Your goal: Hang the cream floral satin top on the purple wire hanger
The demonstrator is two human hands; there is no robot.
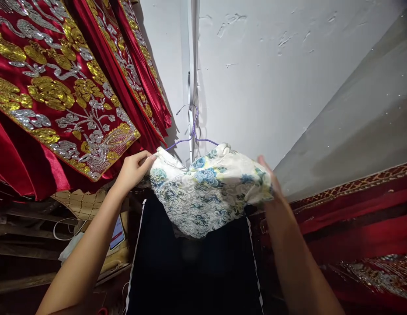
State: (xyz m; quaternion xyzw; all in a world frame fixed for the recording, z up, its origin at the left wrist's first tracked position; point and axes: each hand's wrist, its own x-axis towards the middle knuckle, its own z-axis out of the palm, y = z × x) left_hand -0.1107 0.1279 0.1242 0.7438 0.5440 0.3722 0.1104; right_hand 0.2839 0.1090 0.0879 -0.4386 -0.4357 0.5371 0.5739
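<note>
A white blouse point(206, 188) with blue and green floral print hangs on a purple wire hanger point(194, 127), hooked on a pale vertical rail. Below the printed part hangs a dark panel point(190, 271) with white edging along both sides; whether it belongs to the blouse I cannot tell. My left hand point(136, 168) pinches the blouse at its left shoulder edge, thumb against the fabric. My right hand point(270, 179) is at the right sleeve end, blurred by motion, and the sleeve cloth partly hides its fingers.
Red satin garments point(59, 96) with gold and silver sequins hang at upper left. A lit phone point(117, 234) rests on a yellowish surface beside a white cable point(59, 234). More red embroidered cloth point(360, 227) lies at right. Behind is a white wall point(255, 78) with peeling marks.
</note>
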